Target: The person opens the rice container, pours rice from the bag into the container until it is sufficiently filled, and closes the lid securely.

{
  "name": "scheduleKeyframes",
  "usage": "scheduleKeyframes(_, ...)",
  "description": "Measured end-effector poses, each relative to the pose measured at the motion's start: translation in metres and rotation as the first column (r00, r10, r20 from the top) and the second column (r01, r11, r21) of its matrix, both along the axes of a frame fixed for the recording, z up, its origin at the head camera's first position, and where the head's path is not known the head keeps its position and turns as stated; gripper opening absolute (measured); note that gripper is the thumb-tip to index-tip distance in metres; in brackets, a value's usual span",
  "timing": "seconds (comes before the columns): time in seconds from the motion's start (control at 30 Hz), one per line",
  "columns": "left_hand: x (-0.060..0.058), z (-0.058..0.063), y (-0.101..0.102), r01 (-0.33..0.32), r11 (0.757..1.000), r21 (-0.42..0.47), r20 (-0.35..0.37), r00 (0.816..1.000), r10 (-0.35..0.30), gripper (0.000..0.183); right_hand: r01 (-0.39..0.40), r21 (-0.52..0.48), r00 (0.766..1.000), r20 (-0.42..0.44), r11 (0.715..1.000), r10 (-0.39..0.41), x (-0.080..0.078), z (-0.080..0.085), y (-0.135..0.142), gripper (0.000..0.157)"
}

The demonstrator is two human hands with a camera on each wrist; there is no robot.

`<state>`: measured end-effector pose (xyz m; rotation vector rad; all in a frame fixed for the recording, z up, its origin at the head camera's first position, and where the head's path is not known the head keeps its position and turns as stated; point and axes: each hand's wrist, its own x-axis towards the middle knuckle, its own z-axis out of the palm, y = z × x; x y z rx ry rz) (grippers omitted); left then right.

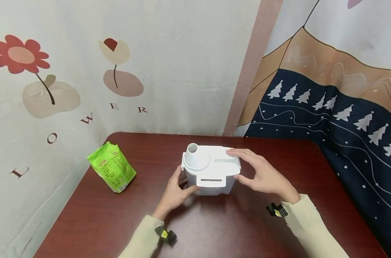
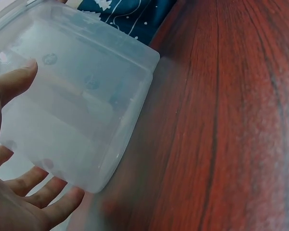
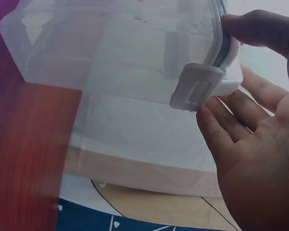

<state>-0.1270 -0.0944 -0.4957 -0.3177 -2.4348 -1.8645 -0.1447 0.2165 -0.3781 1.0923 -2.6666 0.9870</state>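
Note:
A translucent plastic storage container (image 1: 213, 191) with a white lid (image 1: 219, 157) is between my two hands near the table's middle. A round cap with a short spout (image 1: 192, 150) rises from the lid's left side. Along the front edge is a white latch (image 1: 211, 180); another latch (image 3: 197, 86) shows on the side in the right wrist view. My left hand (image 1: 174, 193) holds the container's left end, thumb at the front wall and fingers around the side. With its thumb at the rim and fingers over the top, my right hand (image 1: 263, 172) grips the lid's right end.
A bright green bag (image 1: 113, 167) lies at the left of the dark red wooden table (image 1: 247, 229). Behind the table hang a pale curtain (image 1: 182, 71) with flower prints and a navy one (image 1: 295, 111) with white trees.

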Motion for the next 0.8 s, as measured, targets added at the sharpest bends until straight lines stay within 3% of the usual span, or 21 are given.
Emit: scheduleKeyframes(0.8, -0.009, -0.0008, -0.0045, 0.043, 0.999, 0.001, 0.023, 0.999, -0.043, 0.079, 0.084, -0.005, 0.996, -0.027, 0.996, -0.084, 0.0062, -0.0078, -0.0042, 0.074)
